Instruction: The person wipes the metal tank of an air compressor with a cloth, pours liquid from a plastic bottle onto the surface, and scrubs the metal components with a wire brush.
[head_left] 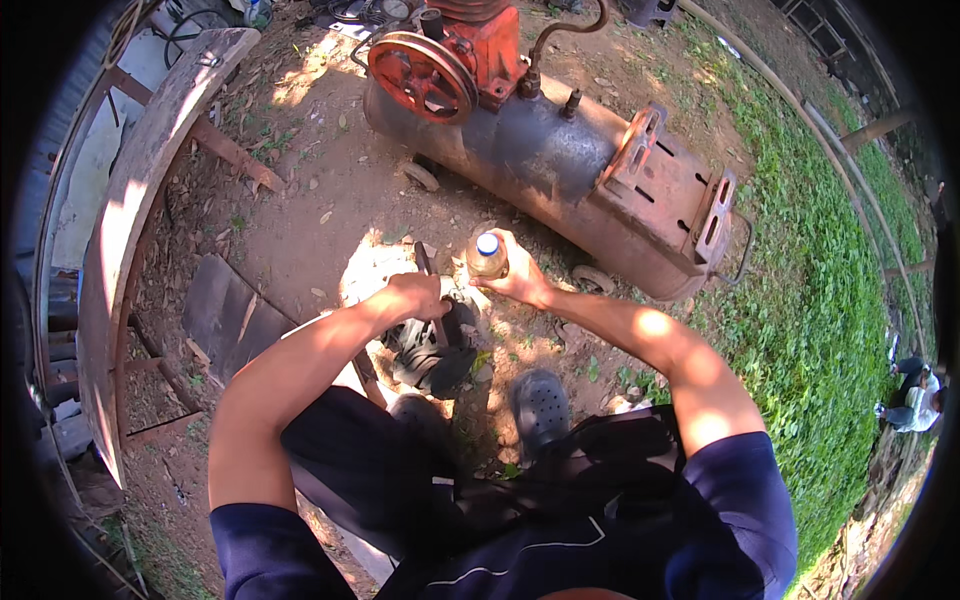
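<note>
My right hand (pixel 515 272) is wrapped round a clear bottle (pixel 486 262) with a blue-and-white cap and pale yellowish liquid inside. Just left of it, my left hand (pixel 418 294) is closed on a dark flat bar (pixel 439 328) that runs upright in the view. Below the bar lies a heap of dark material (pixel 425 362), too shadowed to make out, beside pale sunlit material behind the left hand. My feet in grey perforated clogs (pixel 540 405) are underneath.
A rusty air compressor tank (pixel 530 170) with a red pump and wheel (pixel 420 80) lies ahead. A curved plank on rusty legs (pixel 135 210) and dark sheets (pixel 235 310) are at left. Grass (pixel 800 330), long poles and another seated person (pixel 910 395) are at right.
</note>
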